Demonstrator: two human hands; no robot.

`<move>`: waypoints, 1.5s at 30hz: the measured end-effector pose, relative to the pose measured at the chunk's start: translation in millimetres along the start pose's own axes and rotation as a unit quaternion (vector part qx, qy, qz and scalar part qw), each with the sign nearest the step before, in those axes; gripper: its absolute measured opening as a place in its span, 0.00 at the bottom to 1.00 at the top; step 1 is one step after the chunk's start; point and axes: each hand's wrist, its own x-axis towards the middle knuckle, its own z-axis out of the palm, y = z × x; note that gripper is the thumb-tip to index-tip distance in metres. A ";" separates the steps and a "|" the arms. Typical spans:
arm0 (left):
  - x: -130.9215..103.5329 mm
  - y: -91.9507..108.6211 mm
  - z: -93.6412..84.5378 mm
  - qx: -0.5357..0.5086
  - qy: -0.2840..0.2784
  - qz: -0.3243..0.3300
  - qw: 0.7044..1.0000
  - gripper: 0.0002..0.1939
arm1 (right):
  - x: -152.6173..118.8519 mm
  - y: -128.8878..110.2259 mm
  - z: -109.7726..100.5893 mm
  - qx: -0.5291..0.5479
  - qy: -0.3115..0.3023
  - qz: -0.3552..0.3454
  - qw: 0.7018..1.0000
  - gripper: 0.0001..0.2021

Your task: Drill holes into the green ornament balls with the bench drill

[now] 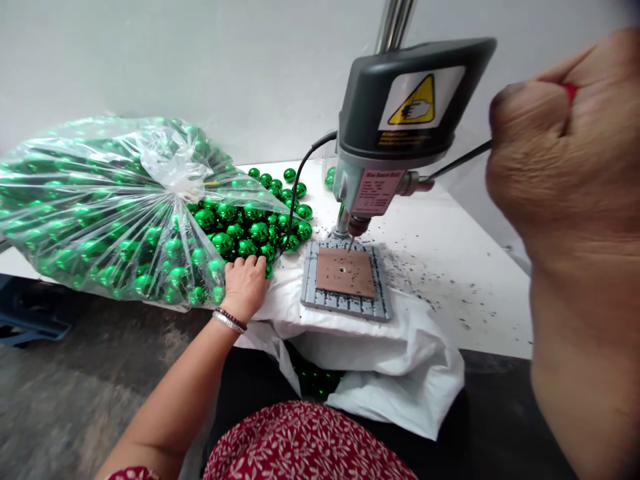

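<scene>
My right hand (575, 140) is closed in a fist around the end of a drill press lever (463, 159), with a bit of red showing between the fingers. At the near edge of a pile of shiny green balls (259, 232), my left hand (246, 283) curls its fingers over a green ball (269, 271); the fingertips are hidden. The bench drill (400, 107) has its bit above a brown square block (345, 283) with a small hole. That block lies on a grey slotted base plate (383, 308), and no ball sits on it.
A large clear plastic bag (100, 220) full of green balls lies at the left. Dark shavings cover the white table (480, 280) around the base. White cloth (410, 360) drapes over the front edge, with green balls below it. A black cable (299, 173) hangs behind.
</scene>
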 end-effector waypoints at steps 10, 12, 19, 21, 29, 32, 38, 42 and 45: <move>9.9 -0.3 12.5 -0.136 0.084 0.002 0.987 0.28 | -0.6 -4.8 -0.9 0.003 0.003 0.000 1.000 0.10; 8.8 1.3 7.4 -0.266 0.118 0.001 0.957 0.29 | 0.0 -3.3 -1.0 0.010 0.006 -0.007 1.000 0.09; 1.5 44.2 6.4 -0.770 -0.087 -0.039 0.631 0.27 | 0.6 -0.9 0.5 0.022 0.018 -0.010 1.000 0.05; 3.3 56.4 11.0 -0.824 -0.171 -0.088 0.533 0.24 | 1.5 0.3 1.0 0.033 0.018 -0.010 0.999 0.05; 26.4 74.2 23.9 -0.726 -0.086 -0.058 0.680 0.24 | 2.5 1.7 1.1 0.038 0.010 -0.006 0.999 0.06; 36.9 78.8 28.1 -0.624 -0.018 0.006 0.781 0.24 | 3.5 0.4 0.4 0.027 0.004 -0.003 1.000 0.07; 48.8 90.3 27.6 -0.564 -0.041 0.026 0.825 0.25 | 5.2 0.6 1.0 0.025 -0.017 -0.003 1.000 0.05; 52.9 94.4 27.3 -0.530 -0.037 0.023 0.847 0.28 | 5.3 3.8 2.1 0.025 -0.018 -0.009 0.999 0.06; 53.9 96.8 25.5 -0.500 -0.034 0.031 0.865 0.28 | 4.9 4.6 1.4 0.021 -0.021 -0.015 0.999 0.10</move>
